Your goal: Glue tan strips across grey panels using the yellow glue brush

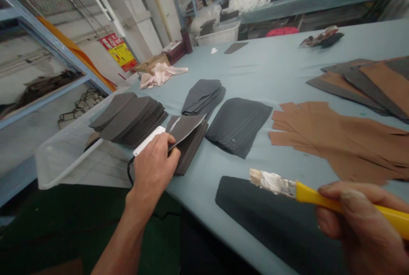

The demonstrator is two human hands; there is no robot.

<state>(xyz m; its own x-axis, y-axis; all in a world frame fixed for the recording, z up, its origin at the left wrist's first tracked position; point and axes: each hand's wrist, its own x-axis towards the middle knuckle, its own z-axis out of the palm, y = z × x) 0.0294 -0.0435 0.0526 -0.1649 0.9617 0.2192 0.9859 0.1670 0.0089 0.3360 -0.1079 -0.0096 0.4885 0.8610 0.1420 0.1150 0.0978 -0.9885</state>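
Note:
My left hand (155,166) pinches the top dark grey piece (185,126) of a small stack at the table's near edge and lifts its corner. A white card (147,140) lies just beside that hand. My right hand (358,219) at the lower right is closed round the yellow handle of a brush (287,187). Its pale, glue-crusted bristles point left above a large dark sheet (271,219) lying at the table's front edge.
More dark grey stacks (131,117) (238,123) (203,96) lie on the blue-grey table (255,70). Brown cut pieces (338,138) spread at the right, larger brown and grey sheets (367,81) behind them. A clear plastic bin (64,155) hangs off the left edge. Pink cloth (159,74) lies at the back.

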